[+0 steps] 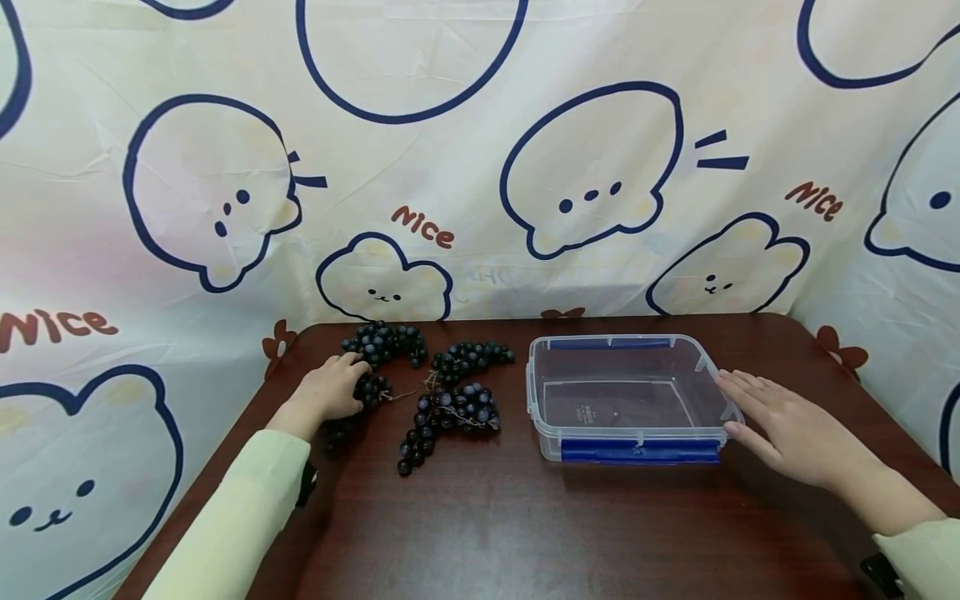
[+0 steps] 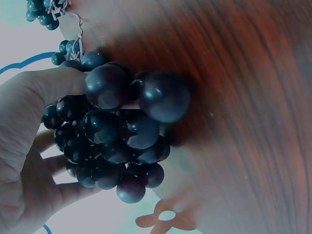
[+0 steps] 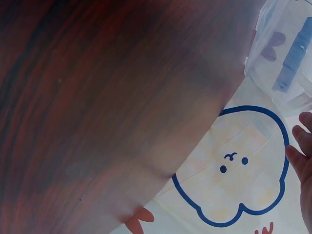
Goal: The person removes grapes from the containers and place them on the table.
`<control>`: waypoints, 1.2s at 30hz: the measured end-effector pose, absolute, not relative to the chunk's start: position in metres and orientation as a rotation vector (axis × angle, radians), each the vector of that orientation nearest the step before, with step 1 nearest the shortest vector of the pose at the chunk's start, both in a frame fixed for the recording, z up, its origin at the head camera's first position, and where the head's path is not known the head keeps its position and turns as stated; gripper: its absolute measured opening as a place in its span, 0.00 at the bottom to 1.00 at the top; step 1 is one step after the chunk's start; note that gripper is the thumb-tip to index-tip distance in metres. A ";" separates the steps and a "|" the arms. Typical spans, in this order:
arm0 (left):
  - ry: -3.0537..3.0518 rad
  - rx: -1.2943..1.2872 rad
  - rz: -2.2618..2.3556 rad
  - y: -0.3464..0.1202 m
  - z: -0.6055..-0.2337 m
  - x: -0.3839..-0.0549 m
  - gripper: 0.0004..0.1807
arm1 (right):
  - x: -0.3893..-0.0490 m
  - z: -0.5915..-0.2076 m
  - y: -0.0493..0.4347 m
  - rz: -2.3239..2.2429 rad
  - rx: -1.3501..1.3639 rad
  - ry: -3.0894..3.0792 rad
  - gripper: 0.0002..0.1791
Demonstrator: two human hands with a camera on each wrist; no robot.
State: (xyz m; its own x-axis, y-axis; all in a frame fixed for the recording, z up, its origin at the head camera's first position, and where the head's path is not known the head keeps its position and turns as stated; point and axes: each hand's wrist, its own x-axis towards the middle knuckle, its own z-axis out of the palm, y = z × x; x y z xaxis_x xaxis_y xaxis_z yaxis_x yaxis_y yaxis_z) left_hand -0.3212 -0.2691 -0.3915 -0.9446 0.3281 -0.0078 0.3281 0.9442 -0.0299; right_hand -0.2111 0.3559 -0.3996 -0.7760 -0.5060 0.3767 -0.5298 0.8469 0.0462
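At the left of the table my left hand [image 1: 324, 392] grips a bunch of dark grapes [image 2: 105, 141]. In the left wrist view the thumb lies over one side of the bunch and the fingers curl under the other. My right hand [image 1: 787, 429] has its fingers extended, its fingertips at the right side of a clear plastic box [image 1: 637, 433] with blue clips. No lid is on the box, and nothing shows inside it. Only part of the right hand [image 3: 303, 151] appears at the right wrist view's edge.
More grape bunches lie close by: one behind the left hand [image 1: 381, 342], one at the back middle [image 1: 467, 360] and one nearer the front [image 1: 450, 417]. They rest on a dark brown wooden table [image 1: 480, 533]. A printed cloth [image 1: 465, 167] hangs behind the table and along its sides.
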 end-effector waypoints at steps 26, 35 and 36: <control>3.072 0.515 0.044 -0.276 -0.384 -0.313 0.34 | -0.216 -0.399 0.357 0.048 0.784 -2.656 0.38; 3.063 0.521 0.065 -0.275 -0.376 -0.310 0.34 | -0.217 -0.392 0.357 0.047 0.794 -2.623 0.38; 3.065 0.520 0.070 -0.275 -0.374 -0.309 0.34 | -0.218 -0.391 0.357 0.048 0.794 -2.617 0.38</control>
